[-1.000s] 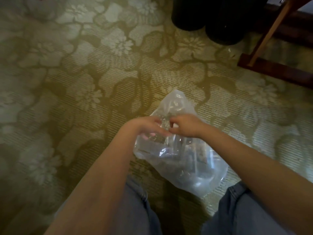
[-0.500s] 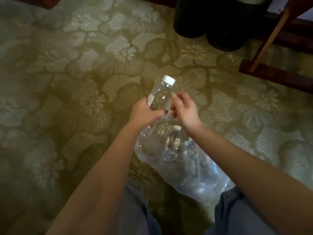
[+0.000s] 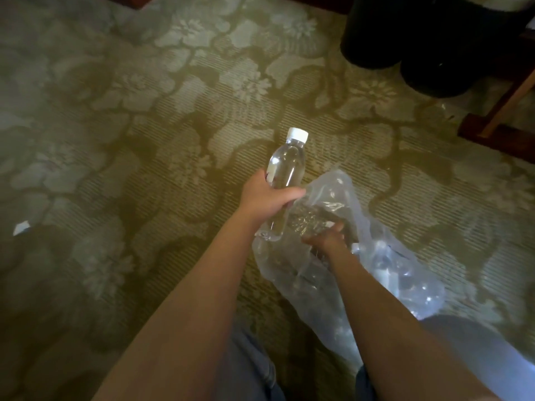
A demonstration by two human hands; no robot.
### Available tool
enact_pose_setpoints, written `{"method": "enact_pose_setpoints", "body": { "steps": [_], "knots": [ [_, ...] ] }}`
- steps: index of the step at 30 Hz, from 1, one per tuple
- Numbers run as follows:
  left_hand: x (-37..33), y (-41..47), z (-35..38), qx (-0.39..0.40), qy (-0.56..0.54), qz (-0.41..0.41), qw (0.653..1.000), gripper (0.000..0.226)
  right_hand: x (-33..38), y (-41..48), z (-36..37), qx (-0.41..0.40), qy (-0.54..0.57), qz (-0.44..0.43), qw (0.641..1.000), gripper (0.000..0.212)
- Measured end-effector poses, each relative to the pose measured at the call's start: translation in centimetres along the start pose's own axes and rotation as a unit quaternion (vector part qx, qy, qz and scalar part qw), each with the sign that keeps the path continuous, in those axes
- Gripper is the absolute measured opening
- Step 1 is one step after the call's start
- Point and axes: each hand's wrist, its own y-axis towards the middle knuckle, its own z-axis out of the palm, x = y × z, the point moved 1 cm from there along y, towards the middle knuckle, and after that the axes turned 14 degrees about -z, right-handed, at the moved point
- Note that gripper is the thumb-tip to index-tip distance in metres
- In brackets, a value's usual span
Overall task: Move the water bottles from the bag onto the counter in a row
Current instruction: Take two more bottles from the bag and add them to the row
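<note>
My left hand (image 3: 265, 198) grips a clear water bottle (image 3: 285, 172) with a white cap around its middle, holding it out of the bag, cap pointing away from me. A clear plastic bag (image 3: 385, 256) lies on the carpet between my knees, with several more bottles dimly visible inside. My right hand (image 3: 325, 237) reaches into the bag's open mouth, fingers curled among the plastic and bottles; whether it grips a bottle is not visible. No counter is in view.
A green floral carpet (image 3: 144, 111) covers the floor. Two black round containers (image 3: 405, 39) stand at the top right beside a wooden furniture frame (image 3: 509, 96). A small white scrap (image 3: 21, 227) lies at the left.
The bottle has come fully out of the bag in my left hand. My right hand left the bottle's neck and dropped into the bag's mouth. The camera shifted.
</note>
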Motion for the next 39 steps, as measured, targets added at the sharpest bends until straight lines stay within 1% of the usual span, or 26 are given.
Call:
{"method": "enact_pose_setpoints", "body": {
  "steps": [2, 4, 5, 6, 8, 10, 11, 12, 14, 15, 17, 19, 21, 22, 24, 26, 28, 30, 34, 37, 39],
  "knots": [
    [0.0, -0.1, 0.0, 0.004, -0.005, -0.005, 1.000, 0.056, 0.0, 0.0, -0.7, 0.010, -0.042, 0.007, 0.999, 0.103],
    [0.1, 0.1, -0.3, 0.008, -0.003, -0.007, 1.000, 0.056, 0.4, -0.2, -1.3, 0.017, -0.082, -0.032, 0.996, 0.077],
    [0.2, 0.3, -0.4, 0.009, -0.002, -0.008, 1.000, 0.056, 0.6, -0.5, -1.4, 0.020, -0.066, -0.063, 0.996, 0.064],
    [0.3, 0.5, -0.6, 0.007, 0.000, -0.008, 1.000, 0.055, 0.7, -1.0, -1.4, 0.019, -0.022, -0.094, 0.995, 0.057],
    [0.5, 1.0, -0.9, 0.002, 0.007, -0.005, 1.000, 0.053, 1.3, -2.2, -1.6, 0.036, 0.037, -0.152, 0.987, 0.056],
    [0.5, 1.5, -1.0, -0.001, 0.002, 0.000, 1.000, 0.048, 2.1, -3.6, -1.7, 0.064, 0.032, -0.214, 0.974, 0.060],
    [0.5, 1.7, -1.0, -0.002, -0.001, 0.003, 1.000, 0.045, 2.5, -4.2, -1.7, 0.061, 0.032, -0.241, 0.968, 0.058],
    [0.5, 1.8, -1.0, -0.003, 0.001, 0.004, 1.000, 0.044, 3.0, -4.8, -1.9, 0.050, 0.045, -0.261, 0.963, 0.052],
    [0.2, 2.0, -1.0, 0.001, -0.003, 0.004, 1.000, 0.048, 4.3, -6.3, -2.7, 0.019, 0.081, -0.283, 0.956, 0.033],
    [0.1, 2.1, -0.9, 0.003, -0.009, 0.005, 1.000, 0.050, 5.0, -7.0, -3.5, 0.006, 0.088, -0.291, 0.953, 0.028],
    [-0.3, 2.1, -0.7, -0.002, -0.027, 0.008, 1.000, 0.057, 6.4, -8.2, -5.2, -0.001, 0.094, -0.318, 0.944, 0.027],
    [-0.7, 1.9, -0.3, -0.019, -0.053, 0.016, 0.998, 0.063, 7.5, -9.6, -7.0, 0.010, 0.129, -0.348, 0.929, 0.024],
    [-1.1, 1.1, 0.2, -0.044, -0.082, 0.034, 0.995, 0.054, 8.6, -11.4, -8.8, 0.027, 0.205, -0.357, 0.911, 0.029],
    [-1.7, 0.4, 0.4, -0.054, -0.094, 0.044, 0.993, 0.049, 9.2, -12.0, -9.7, 0.022, 0.236, -0.351, 0.906, 0.032],
    [-3.2, -1.1, 0.5, -0.064, -0.116, 0.050, 0.990, 0.049, 10.9, -13.5, -11.2, 0.000, 0.263, -0.330, 0.907, 0.031],
    [-6.7, -5.1, -1.0, -0.068, -0.117, 0.042, 0.990, 0.051, 13.8, -17.4, -14.1, -0.023, 0.262, -0.305, 0.915, 0.030],
    [-7.4, -6.4, -1.4, -0.065, -0.114, 0.053, 0.990, 0.052, 14.8, -18.9, -14.7, -0.049, 0.260, -0.308, 0.914, 0.029],
    [-9.9, -9.6, -2.9, -0.055, -0.113, 0.047, 0.991, 0.055, 17.1, -22.4, -17.4, -0.069, 0.255, -0.292, 0.919, 0.027],
    [-16.0, -17.8, -6.3, -0.043, -0.096, 0.032, 0.994, 0.066, 22.5, -31.2, -23.2, -0.076, 0.254, -0.296, 0.918, 0.025],
    [-20.3, -23.6, -8.9, -0.054, -0.078, 0.030, 0.995, 0.063, 26.3, -37.5, -26.6, -0.086, 0.245, -0.303, 0.917, 0.023],
    [-23.6, -27.6, -10.7, -0.049, -0.065, 0.033, 0.996, 0.067, 29.0, -41.7, -28.9, -0.088, 0.241, -0.307, 0.916, 0.023]
  ]
}}
